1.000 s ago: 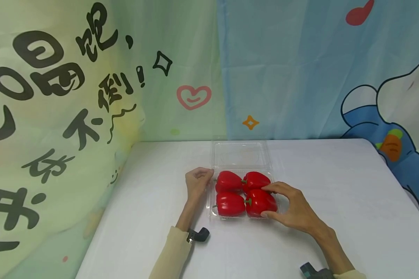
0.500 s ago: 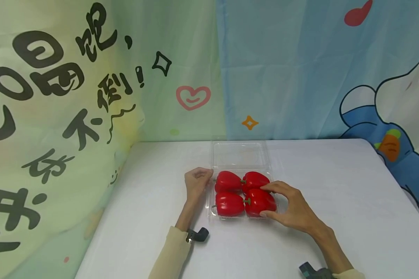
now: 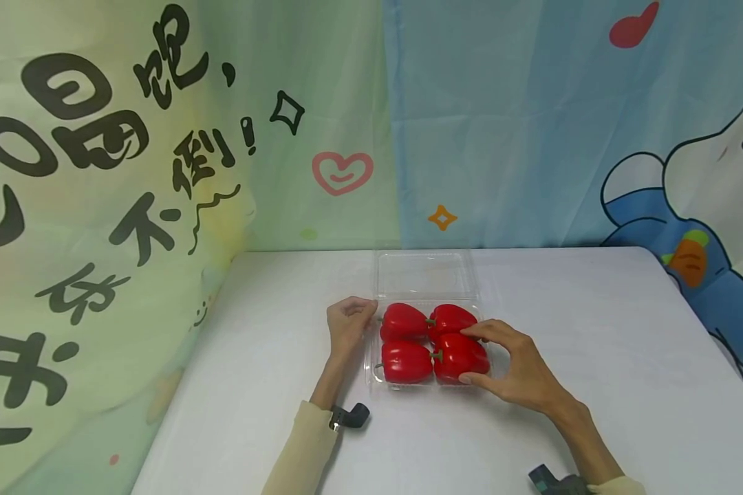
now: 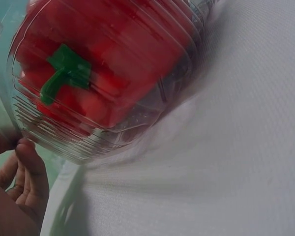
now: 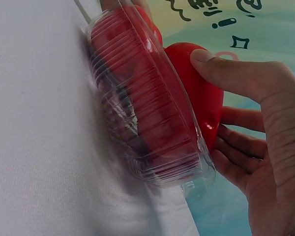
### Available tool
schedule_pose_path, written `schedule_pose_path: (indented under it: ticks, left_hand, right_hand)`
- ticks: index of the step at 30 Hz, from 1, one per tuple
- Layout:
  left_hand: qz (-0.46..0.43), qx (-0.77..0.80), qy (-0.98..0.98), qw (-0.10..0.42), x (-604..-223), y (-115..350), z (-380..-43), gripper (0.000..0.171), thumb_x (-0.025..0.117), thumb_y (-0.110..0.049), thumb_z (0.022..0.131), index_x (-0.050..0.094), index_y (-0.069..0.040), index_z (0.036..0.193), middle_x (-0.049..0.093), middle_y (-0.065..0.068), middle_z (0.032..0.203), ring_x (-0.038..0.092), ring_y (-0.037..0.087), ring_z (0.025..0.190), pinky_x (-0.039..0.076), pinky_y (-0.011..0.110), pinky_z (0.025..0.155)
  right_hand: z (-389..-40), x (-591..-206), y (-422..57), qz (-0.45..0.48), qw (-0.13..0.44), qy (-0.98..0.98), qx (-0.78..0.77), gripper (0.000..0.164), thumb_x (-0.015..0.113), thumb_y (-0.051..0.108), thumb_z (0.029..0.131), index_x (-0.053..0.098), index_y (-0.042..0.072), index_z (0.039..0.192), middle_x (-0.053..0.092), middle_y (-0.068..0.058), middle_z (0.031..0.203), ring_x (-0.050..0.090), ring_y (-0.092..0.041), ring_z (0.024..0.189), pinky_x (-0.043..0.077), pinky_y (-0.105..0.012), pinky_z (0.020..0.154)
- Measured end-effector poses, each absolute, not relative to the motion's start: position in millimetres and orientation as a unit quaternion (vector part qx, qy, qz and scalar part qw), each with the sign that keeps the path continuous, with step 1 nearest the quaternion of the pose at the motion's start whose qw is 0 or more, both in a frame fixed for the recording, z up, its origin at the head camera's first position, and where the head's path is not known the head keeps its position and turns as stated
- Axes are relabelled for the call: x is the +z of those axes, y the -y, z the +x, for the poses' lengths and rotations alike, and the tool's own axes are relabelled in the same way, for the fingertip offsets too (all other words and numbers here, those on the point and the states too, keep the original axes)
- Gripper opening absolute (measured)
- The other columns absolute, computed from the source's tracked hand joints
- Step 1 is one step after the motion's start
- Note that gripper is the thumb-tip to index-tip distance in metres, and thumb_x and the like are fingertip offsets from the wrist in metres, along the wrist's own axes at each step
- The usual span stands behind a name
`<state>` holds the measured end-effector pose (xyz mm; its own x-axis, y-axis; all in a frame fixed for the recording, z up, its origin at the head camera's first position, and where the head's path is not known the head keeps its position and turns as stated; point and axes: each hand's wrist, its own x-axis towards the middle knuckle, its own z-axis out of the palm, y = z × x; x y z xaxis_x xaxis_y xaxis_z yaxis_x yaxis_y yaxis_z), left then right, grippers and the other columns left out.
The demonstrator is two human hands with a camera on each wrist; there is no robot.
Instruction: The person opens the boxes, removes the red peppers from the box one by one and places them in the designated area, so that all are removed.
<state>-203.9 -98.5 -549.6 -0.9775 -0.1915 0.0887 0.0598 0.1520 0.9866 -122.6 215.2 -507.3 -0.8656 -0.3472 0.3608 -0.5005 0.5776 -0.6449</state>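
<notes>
In the head view, my right hand (image 3: pixel 520 368) holds the front right red bell pepper (image 3: pixel 461 359) between thumb and fingers. That pepper stands partly above the rim of the clear plastic clamshell box (image 5: pixel 160 98) in the right wrist view, where the thumb (image 5: pixel 236 76) presses on its near side. Several red bell peppers with green stems fill the box, among them the front left pepper (image 3: pixel 406 362). My left hand (image 3: pixel 349 330) pinches the box's left edge, as the left wrist view also shows with the fingertips (image 4: pixel 27 147) at the rim.
The box's clear lid (image 3: pixel 426 275) lies folded back toward the rear of the white-covered table (image 3: pixel 272 412). A printed curtain (image 3: pixel 322 89) hangs behind the table and along its left side. Small dark devices are strapped on both wrists.
Very little differs. In the head view my right hand and the pepper in it sit slightly higher and farther left. My left hand keeps its place on the box edge.
</notes>
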Motion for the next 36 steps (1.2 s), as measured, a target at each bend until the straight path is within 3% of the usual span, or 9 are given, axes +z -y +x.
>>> schedule_pose_path:
  ticks: [12, 22, 36]
  left_hand:
    - [0.046, -0.652, 0.751, 0.095, -548.9, 98.4, -202.9, 0.017, 0.078, -0.016, 0.099, 0.08, 0.001, 0.094, 0.076, 0.024, 0.08, 0.066, 0.01, 0.063, 0.055, 0.019, 0.062]
    - [0.048, -0.645, 0.756, 0.094, -548.9, 99.6, -200.5, 0.019, 0.079, -0.019, 0.099, 0.08, -0.002, 0.092, 0.075, 0.02, 0.079, 0.066, 0.011, 0.064, 0.055, 0.021, 0.063]
    - [0.041, -0.645, 0.757, 0.099, -548.6, 99.5, -201.0, 0.018, 0.079, -0.017, 0.099, 0.08, -0.001, 0.092, 0.076, 0.023, 0.081, 0.065, 0.01, 0.063, 0.054, 0.02, 0.06]
  right_hand:
    - [-120.1, -511.6, -213.7, 0.235, 0.105, 0.877, 0.407, 0.073, 0.104, 0.024, 0.068, 0.073, 0.021, 0.135, 0.073, 0.006, 0.131, 0.064, -0.005, 0.122, 0.064, -0.033, 0.096]
    - [-118.4, -510.0, -213.6, 0.226, 0.113, 0.876, 0.41, 0.074, 0.105, 0.022, 0.068, 0.074, 0.02, 0.135, 0.073, 0.005, 0.13, 0.063, -0.003, 0.121, 0.067, -0.046, 0.093]
    - [-117.4, -505.9, -214.7, 0.23, 0.129, 0.871, 0.414, 0.074, 0.105, 0.019, 0.067, 0.074, 0.016, 0.134, 0.074, 0.002, 0.13, 0.063, -0.002, 0.121, 0.067, -0.04, 0.093]
